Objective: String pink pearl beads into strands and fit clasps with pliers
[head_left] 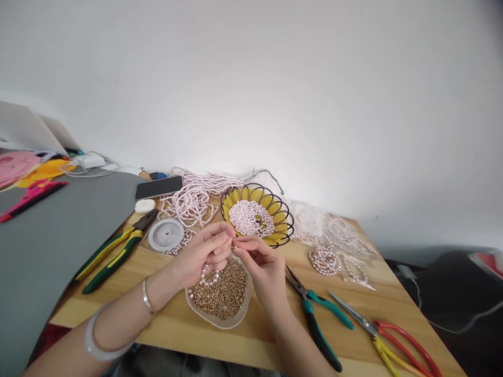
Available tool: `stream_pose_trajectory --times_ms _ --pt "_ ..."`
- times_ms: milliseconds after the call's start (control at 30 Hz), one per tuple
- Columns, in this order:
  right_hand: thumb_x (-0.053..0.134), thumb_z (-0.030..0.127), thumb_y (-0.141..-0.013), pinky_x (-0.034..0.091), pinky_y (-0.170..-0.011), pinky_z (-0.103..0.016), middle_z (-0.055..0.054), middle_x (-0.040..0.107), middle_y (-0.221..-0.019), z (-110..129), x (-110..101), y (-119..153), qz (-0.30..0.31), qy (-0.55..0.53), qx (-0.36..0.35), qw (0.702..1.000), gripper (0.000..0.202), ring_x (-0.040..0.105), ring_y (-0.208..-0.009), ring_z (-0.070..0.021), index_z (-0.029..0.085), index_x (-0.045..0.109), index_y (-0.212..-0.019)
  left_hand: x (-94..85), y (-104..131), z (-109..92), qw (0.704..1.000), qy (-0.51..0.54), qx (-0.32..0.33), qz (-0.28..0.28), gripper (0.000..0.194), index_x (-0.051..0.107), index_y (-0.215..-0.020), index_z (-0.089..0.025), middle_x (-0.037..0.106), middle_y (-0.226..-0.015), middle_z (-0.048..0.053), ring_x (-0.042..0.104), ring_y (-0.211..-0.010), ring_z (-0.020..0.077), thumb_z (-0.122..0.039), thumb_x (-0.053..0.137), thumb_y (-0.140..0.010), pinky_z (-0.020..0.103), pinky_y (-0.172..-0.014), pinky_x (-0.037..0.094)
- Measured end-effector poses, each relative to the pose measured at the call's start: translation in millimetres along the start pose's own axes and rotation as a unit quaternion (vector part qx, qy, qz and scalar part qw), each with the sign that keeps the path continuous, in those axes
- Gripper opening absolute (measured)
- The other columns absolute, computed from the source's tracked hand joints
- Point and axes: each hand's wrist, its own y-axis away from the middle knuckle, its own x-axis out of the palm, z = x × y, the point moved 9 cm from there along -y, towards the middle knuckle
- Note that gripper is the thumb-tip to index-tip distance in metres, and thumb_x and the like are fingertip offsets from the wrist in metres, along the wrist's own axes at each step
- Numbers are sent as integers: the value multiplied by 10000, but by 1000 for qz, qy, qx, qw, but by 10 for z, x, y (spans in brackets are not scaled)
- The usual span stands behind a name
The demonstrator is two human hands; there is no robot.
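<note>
The person's left hand [208, 251] holds a short loop of pearly beads [210, 276], its fingers curled in and the loop dangling below. The right hand [262, 262] meets it fingertip to fingertip, thumb and forefinger pinched on a tiny piece [233, 246], too small from here to make out. All this hangs above a pale bowl [228, 323] filled with gold beads [231, 298], close to the near edge of the wooden tabletop [377, 293], around its middle.

Behind the hands, toward the far edge, a black wire basket [290, 230] with a yellow lining carries loose pink beads [245, 215]. Yellow-and-green pliers [137, 229] lie along the left edge, beside a white spool [165, 234]. Teal-handled pliers [308, 294] rest right of the bowl, and scissors [371, 329] with red and yellow handles sit toward the near right corner. Coiled pink strands [324, 261] lie nearer the right edge.
</note>
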Motion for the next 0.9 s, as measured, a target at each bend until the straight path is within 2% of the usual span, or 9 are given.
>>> stream_pose_trajectory --times_ms 900 --pt "794 199 -789 526 -829 -303 -19 773 -919 -90 27 -17 22 -24 49 998 92 697 -897 -177 285 820 -804 1 -15 -10 1000 5 11 -3 117 627 -875 -189 327 -540 -102 177 -428 27 -276 659 -946 107 -390 243"
